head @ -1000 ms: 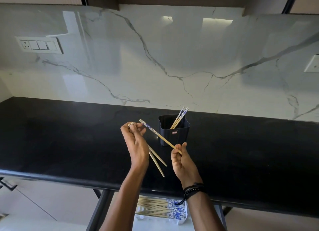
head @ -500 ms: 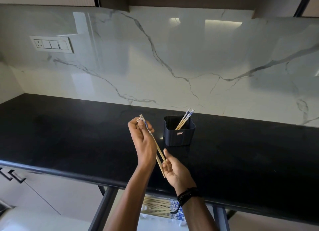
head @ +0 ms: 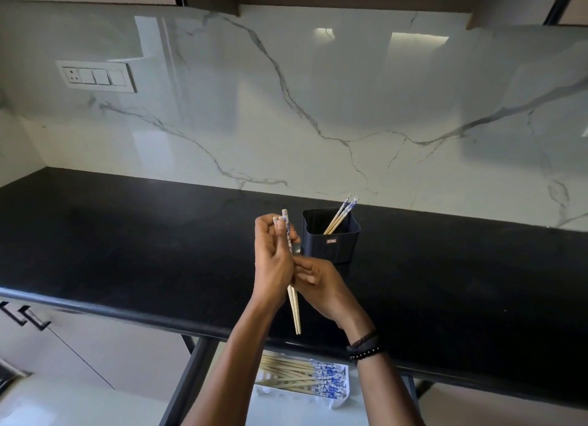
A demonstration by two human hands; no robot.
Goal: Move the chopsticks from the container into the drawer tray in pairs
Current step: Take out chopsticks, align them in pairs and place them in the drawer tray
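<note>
My left hand (head: 273, 260) grips a pair of wooden chopsticks (head: 294, 308) with blue-and-white patterned tops, held nearly upright above the black counter (head: 127, 250). My right hand (head: 321, 285) touches the pair from the right, its fingers pressed against the sticks at mid-length. Just behind my hands stands a dark square container (head: 331, 239) with a few chopsticks (head: 342, 214) leaning at its right side. Below the counter edge, a white drawer tray (head: 345, 390) holds several chopsticks (head: 302, 378) lying flat, partly hidden by my arms.
A glossy marble backsplash (head: 318, 107) rises behind the counter, with a switch plate (head: 97, 76) at the left. Cabinet fronts with black handles (head: 28, 317) sit low on the left. A dark drawer frame rail (head: 191, 374) runs under the counter.
One second ago my right hand held one chopstick apart from the left hand's one. The two sticks have come together upright in my left hand, and my right hand has closed in against them.
</note>
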